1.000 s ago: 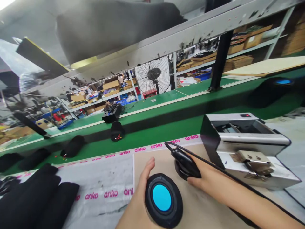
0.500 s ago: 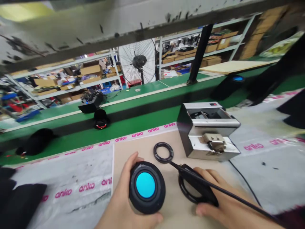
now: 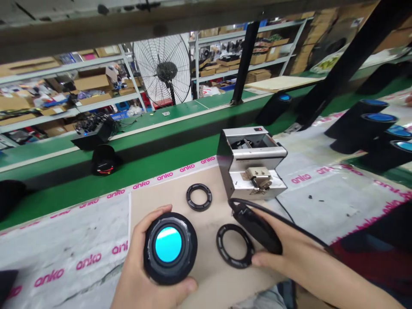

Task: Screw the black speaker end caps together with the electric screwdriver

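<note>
My left hand (image 3: pixel 141 262) is wrapped round a black round housing (image 3: pixel 189 249) with a shiny blue disc set in its upward face. The fingers are on its left side, the thumb at its lower right. In my right hand (image 3: pixel 280 249) is a black corded electric screwdriver (image 3: pixel 257 227), its cable running back over the wrist. The right thumb tip touches the edge of a black ring (image 3: pixel 222 246) with small holes; whether it grips the ring I cannot tell. A second black ring (image 3: pixel 189 199) lies flat on the beige board (image 3: pixel 154 195), beyond both hands.
A metal screw feeder (image 3: pixel 257 156) stands at the board's far right corner. Several black cylinders with blue tops (image 3: pixel 347 124) stand at the right. Behind runs a green conveyor belt (image 3: pixel 180 150) carrying a black cylinder (image 3: pixel 104 161). A dark post (image 3: pixel 246 62) rises beyond it.
The view has swung right, so things appear further left. The screwdriver has turned in my right hand, and the nearer ring now shows whole beside the thumb. My left hand keeps the housing.
</note>
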Tool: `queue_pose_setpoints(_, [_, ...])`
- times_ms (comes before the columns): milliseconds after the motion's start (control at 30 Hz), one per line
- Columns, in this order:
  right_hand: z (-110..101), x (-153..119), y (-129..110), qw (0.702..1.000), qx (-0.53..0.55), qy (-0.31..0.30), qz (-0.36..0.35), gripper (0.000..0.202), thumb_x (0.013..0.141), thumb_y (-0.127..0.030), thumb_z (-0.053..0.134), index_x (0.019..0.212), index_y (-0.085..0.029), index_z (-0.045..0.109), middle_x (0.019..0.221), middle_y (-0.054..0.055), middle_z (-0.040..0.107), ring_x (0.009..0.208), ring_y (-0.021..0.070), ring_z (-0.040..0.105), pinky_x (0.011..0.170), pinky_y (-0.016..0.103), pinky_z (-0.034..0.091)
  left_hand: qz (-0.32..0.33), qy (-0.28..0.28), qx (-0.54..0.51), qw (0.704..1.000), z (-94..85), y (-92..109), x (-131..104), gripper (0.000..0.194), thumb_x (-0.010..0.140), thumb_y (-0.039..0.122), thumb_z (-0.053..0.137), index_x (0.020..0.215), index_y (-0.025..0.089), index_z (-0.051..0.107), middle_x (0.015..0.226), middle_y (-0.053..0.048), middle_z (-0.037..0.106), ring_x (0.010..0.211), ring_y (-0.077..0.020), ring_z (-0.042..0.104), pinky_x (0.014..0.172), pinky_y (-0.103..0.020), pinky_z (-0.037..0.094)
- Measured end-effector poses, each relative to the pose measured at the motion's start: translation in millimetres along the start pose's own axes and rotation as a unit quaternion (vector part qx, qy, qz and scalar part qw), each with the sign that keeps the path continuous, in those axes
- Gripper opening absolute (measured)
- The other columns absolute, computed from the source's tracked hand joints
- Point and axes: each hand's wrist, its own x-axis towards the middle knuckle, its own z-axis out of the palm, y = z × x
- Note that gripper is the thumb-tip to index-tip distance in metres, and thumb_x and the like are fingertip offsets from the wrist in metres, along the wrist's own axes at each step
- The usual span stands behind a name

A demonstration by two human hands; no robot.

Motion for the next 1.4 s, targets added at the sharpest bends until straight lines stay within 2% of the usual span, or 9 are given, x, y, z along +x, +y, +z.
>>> queue_pose_setpoints(233, [-16, 2, -5, 0.990, -0.078, -0.099, -0.065, 0.076, 0.092, -0.037, 0.058, 0.166, -0.026, 0.044, 0.169, 0.004, 0.041, 0.155, 0.0309, 0.043, 0.132, 0.044, 0.035, 0.039, 0.022, 0.031, 0.999, 3.6, -3, 1, 0.086, 0.061, 0.033, 0.093, 0.139, 0.037, 0.058, 0.145, -0.002, 0.071, 0.135, -0.0319, 0.068, 0.111, -0.046, 0.054])
queue_pose_setpoints(300, [-8, 7, -4, 0.981, -0.110, -0.140, -0.072, 0.080, 0.093, -0.027, 0.057, 0.169, -0.034, 0.035, 0.172, -0.001, 0.033, 0.156, 0.0290, 0.042, 0.132, 0.048, 0.036, 0.052, 0.027, 0.028, 0.998, 3.8, -7, 1, 0.085, 0.062, 0.033, 0.093, 0.139, 0.035, 0.058, 0.144, -0.003, 0.071, 0.134, -0.0322, 0.068, 0.109, -0.045, 0.055])
queue_pose_setpoints(400, [4, 14, -6, 0.979, -0.097, -0.170, -0.059, 0.085, 0.083, -0.010, 0.055, 0.161, -0.042, 0.044, 0.163, -0.003, 0.048, 0.145, 0.0298, 0.055, 0.124, 0.052, 0.045, 0.079, 0.019, 0.031, 0.996, 2.3, -14, 2, 0.087, 0.062, 0.035, 0.094, 0.141, 0.035, 0.057, 0.145, -0.004, 0.070, 0.135, -0.0311, 0.068, 0.109, -0.043, 0.056])
queue_pose_setpoints(600, [6, 17, -5, 0.991, -0.025, -0.132, -0.015, 0.083, 0.064, -0.021, 0.066, 0.145, -0.033, 0.056, 0.154, 0.000, 0.054, 0.143, 0.0327, 0.053, 0.122, 0.045, 0.046, 0.057, 0.018, 0.018, 0.998, 3.7, -11, 1, 0.087, 0.063, 0.037, 0.095, 0.141, 0.034, 0.056, 0.145, -0.004, 0.069, 0.133, -0.0304, 0.069, 0.108, -0.043, 0.057])
queue_pose_setpoints(833, [-28, 1, -10, 0.998, -0.041, -0.035, -0.009, 0.074, 0.086, -0.041, 0.061, 0.156, -0.020, 0.054, 0.160, 0.010, 0.051, 0.151, 0.0349, 0.047, 0.133, 0.043, 0.032, 0.027, 0.026, -0.007, 0.999, 7.2, -4, -1, 0.084, 0.064, 0.038, 0.095, 0.139, 0.029, 0.057, 0.145, -0.008, 0.069, 0.135, -0.0350, 0.066, 0.108, -0.048, 0.054])
queue_pose_setpoints(1000, [5, -3, -5, 0.995, -0.014, -0.085, -0.040, 0.082, 0.068, -0.017, 0.067, 0.149, -0.030, 0.058, 0.169, 0.004, 0.038, 0.151, 0.0347, 0.047, 0.127, 0.046, 0.042, 0.036, 0.043, 0.005, 0.998, 10.7, -3, -2, 0.082, 0.065, 0.037, 0.094, 0.138, 0.029, 0.058, 0.143, -0.008, 0.070, 0.132, -0.0333, 0.068, 0.109, -0.048, 0.054])
queue_pose_setpoints(1100, [30, 0, 6, 0.993, -0.063, -0.078, -0.062, 0.073, 0.076, -0.014, 0.060, 0.146, -0.032, 0.058, 0.164, 0.002, 0.046, 0.139, 0.0327, 0.060, 0.115, 0.044, 0.055, 0.039, 0.036, -0.021, 0.998, 13.3, -4, -3, 0.086, 0.065, 0.039, 0.096, 0.141, 0.030, 0.057, 0.146, -0.007, 0.068, 0.136, -0.0325, 0.066, 0.117, -0.050, 0.049])
queue_pose_setpoints(1267, [21, 4, 8, 0.996, -0.067, 0.028, -0.057, 0.067, 0.081, -0.045, 0.066, 0.145, -0.027, 0.059, 0.151, 0.006, 0.061, 0.141, 0.0369, 0.058, 0.122, 0.048, 0.051, 0.042, -0.007, -0.107, 0.993, 23.9, -13, -3, 0.095, 0.058, 0.032, 0.099, 0.142, 0.036, 0.056, 0.152, -0.004, 0.064, 0.144, -0.0323, 0.061, 0.120, -0.047, 0.051])
queue_pose_setpoints(1400, [-4, -2, -14, 0.989, -0.012, 0.147, -0.018, 0.079, 0.076, -0.070, 0.069, 0.146, -0.039, 0.055, 0.095, 0.003, 0.076, 0.095, 0.0357, 0.075, 0.095, 0.047, 0.067, 0.053, -0.032, -0.154, 0.986, 38.8, -19, 2, 0.103, 0.049, 0.031, 0.104, 0.141, 0.029, 0.056, 0.153, -0.012, 0.062, 0.144, -0.0389, 0.060, 0.121, -0.053, 0.051])
